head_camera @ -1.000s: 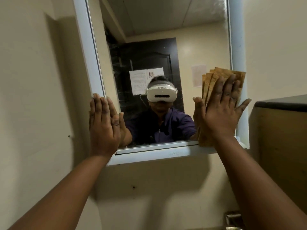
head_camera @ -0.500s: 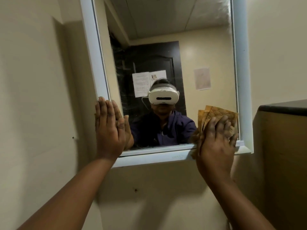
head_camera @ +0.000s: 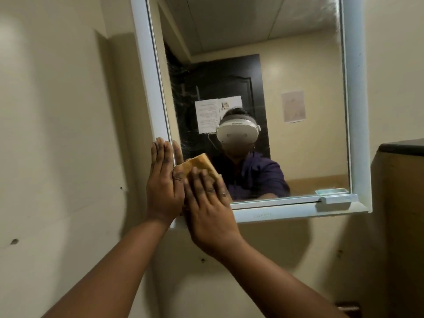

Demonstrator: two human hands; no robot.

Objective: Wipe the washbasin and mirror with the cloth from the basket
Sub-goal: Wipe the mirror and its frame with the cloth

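The right hand has moved from the mirror's lower right corner to its lower left corner and now lies just beside the left hand. Its fingers are extended and press the cloth flat against the glass of the mirror. The cloth shows above the fingertips. The left hand stays in place, fingers straight, flat on the white frame at the lower left, holding nothing. A small white ledge piece sits on the bottom rail at the right. A dark-topped cabinet stands right of the mirror. The washbasin is out of view.
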